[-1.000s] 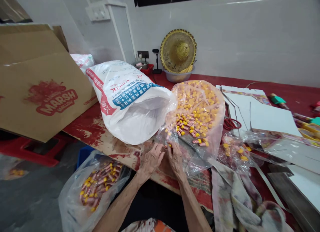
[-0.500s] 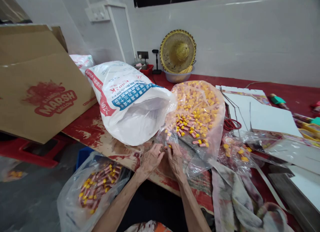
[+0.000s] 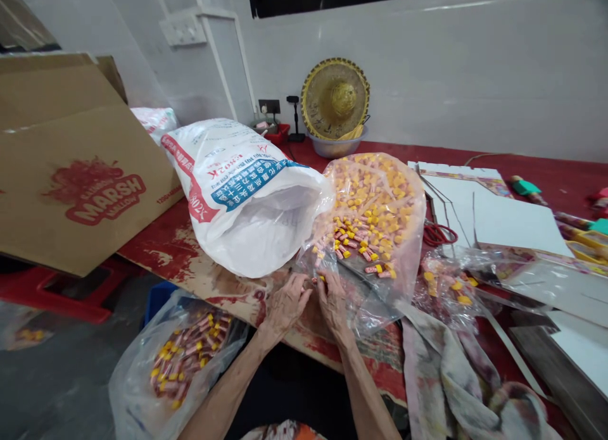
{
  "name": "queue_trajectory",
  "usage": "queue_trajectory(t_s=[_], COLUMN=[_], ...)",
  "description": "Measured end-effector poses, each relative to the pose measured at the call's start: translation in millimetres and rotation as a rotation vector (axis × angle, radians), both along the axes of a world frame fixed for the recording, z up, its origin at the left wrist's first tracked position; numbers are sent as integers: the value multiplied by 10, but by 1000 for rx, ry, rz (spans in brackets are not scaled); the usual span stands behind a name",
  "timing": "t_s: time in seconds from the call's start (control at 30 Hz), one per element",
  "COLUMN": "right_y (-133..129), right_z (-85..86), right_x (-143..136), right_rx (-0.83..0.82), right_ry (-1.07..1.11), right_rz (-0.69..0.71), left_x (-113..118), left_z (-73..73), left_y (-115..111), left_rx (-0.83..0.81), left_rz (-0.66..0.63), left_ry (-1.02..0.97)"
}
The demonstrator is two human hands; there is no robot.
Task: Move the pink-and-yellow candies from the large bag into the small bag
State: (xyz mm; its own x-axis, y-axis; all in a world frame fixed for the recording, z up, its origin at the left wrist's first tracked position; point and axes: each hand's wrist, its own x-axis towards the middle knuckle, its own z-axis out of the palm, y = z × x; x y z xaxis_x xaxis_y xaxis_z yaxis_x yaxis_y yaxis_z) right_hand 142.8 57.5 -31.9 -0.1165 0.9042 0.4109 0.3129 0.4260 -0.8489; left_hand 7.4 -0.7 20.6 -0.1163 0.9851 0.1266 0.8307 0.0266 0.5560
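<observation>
At the table's near edge my left hand is closed, thumb and fingers pinched together; a bit of pink shows at the tips, too small to name. Close on its right, my right hand curls its fingers round a small yellow-capped bottle, mostly hidden. Just beyond it lies an open clear plastic bag with many small pink bottles with yellow caps. Left of that bag, a white woven sack gapes toward me. Lower left, more capped bottles fill another clear bag.
A cardboard box stands at the left above a red stool. Along the wall are a straw hat and a basin. To the right lie red-handled scissors, white card sheets and a stained cloth.
Both hands keep nearly the same place and closed shape. The view has shifted slightly; the bags and bottles look unmoved.
</observation>
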Motion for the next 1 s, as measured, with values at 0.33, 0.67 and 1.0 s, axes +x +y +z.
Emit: queue_trajectory(t_s=[0.33,0.67,1.0], right_y=[3,14,35], right_z=[13,-48,-69], right_x=[24,9,1], right_rx=[-17,7,57], right_ry=[5,9,-11], right_rz=[34,26,22], left_x=[6,1,18], left_z=[6,-21,-66], left_y=[-4,-7,0], left_rx=[-6,4,77], left_rz=[20,28,62], left_ry=[-1,-8,-25])
